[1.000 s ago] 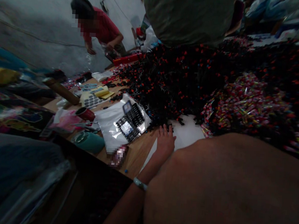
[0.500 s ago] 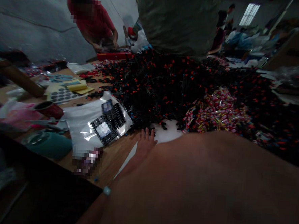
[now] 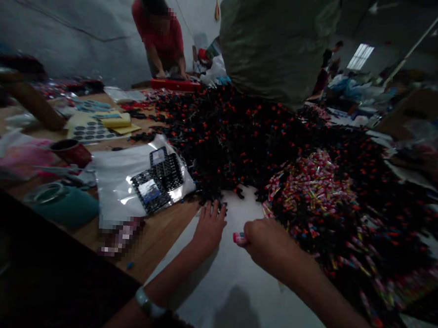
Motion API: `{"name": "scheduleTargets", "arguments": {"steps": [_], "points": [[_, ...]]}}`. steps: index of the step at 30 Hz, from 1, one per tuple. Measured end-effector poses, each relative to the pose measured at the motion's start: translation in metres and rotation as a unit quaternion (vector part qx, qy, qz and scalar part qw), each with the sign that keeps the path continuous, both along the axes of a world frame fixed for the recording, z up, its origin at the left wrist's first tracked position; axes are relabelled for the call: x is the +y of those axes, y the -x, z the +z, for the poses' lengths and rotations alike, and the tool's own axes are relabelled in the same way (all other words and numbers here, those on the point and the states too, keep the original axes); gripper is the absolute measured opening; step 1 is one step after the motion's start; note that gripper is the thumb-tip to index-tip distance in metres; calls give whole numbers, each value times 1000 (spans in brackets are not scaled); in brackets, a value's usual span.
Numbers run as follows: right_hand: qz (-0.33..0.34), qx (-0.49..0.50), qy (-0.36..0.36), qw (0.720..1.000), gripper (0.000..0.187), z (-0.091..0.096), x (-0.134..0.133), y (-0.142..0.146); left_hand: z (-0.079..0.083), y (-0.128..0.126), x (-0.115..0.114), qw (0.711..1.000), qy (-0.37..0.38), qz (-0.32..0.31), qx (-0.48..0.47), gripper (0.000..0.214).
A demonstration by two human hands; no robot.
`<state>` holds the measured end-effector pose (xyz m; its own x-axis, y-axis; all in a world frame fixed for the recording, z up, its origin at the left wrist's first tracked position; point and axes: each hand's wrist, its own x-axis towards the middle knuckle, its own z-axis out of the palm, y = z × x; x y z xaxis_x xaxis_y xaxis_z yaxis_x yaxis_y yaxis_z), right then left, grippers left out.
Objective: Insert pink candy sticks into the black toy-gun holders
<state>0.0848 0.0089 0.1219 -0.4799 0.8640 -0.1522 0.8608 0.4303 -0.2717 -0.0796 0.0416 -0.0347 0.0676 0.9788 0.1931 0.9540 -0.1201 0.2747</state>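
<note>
My left hand lies with fingers stretched out on a white sheet, its fingertips at the near edge of a pile of small black pieces with orange tips. To its right, my right hand is closed round a small pink-and-red wrapped tube, one end of which sticks out toward the left hand. Just beyond the right hand lies a heap of similar pink and yellow wrapped tubes. What the fingers do on the far side of the right hand is hidden.
Left of the sheet lie a clear plastic bag with black patterned cards, a teal jar, a dark red cup and a yellow sticker sheet. A big dark green sack stands behind the pile. A person in red bends over a red tray.
A large skin-coloured shape, likely my right arm close to the camera, covered the sheet; now my right hand shows over it with the pink tube. The left hand stays flat; the view has shifted.
</note>
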Motion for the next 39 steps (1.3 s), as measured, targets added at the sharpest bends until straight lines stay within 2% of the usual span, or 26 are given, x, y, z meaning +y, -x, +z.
{"name": "scheduleTargets", "arguments": {"steps": [4,6,7,9,11,14,16,19,22,25,27,29,30,34,36,37,38,39], "points": [[-92,-3,13,996,17,-83,-6,3,-3,-6,-32,996,-4,-41,79,46],[-129,13,4,992,21,-111,-15,4,-2,-7,-50,995,-7,-58,83,47],[-141,19,-5,990,24,-119,-20,4,-1,-6,-57,995,-6,-68,68,48],[-153,19,-24,988,29,-123,-29,2,5,-1,-70,996,-7,-89,14,47],[-151,4,-28,988,32,-120,-34,-2,12,8,-77,994,-25,-91,-58,42],[-143,-17,-23,989,35,-116,-37,-6,24,24,-72,986,-76,-26,-145,30],[-140,-16,-29,990,34,-117,-37,-6,30,31,-57,982,-93,13,-164,27],[-142,-15,-46,989,29,-122,-31,-1,34,33,-24,990,-62,-3,-130,29],[-147,-21,-38,988,17,-126,-23,3,33,24,5,998,9,-37,-45,30],[-151,17,-29,988,9,-130,-18,-4,31,16,16,997,40,-60,-5,24],[-172,100,-15,980,12,-131,-18,-14,29,16,16,998,20,-67,-11,20],[-226,238,16,944,17,-131,-18,-24,29,20,13,997,-29,-73,-28,15],[-261,316,34,911,20,-130,-17,-27,29,22,11,994,-65,-79,-40,13],[-368,563,137,728,42,-121,-10,-26,36,24,2,962,-209,-143,-107,13],[-375,632,214,643,48,-117,-8,-20,41,21,-6,940,-247,-193,-135,17],[-366,655,254,610,49,-116,-7,-18,43,18,-11,930,-258,-219,-145,21],[-355,668,289,587,50,-115,-8,-17,44,15,-17,921,-265,-241,-153,25],[-343,672,315,576,50,-115,-10,-16,44,12,-24,916,-265,-255,-161,29]]}}
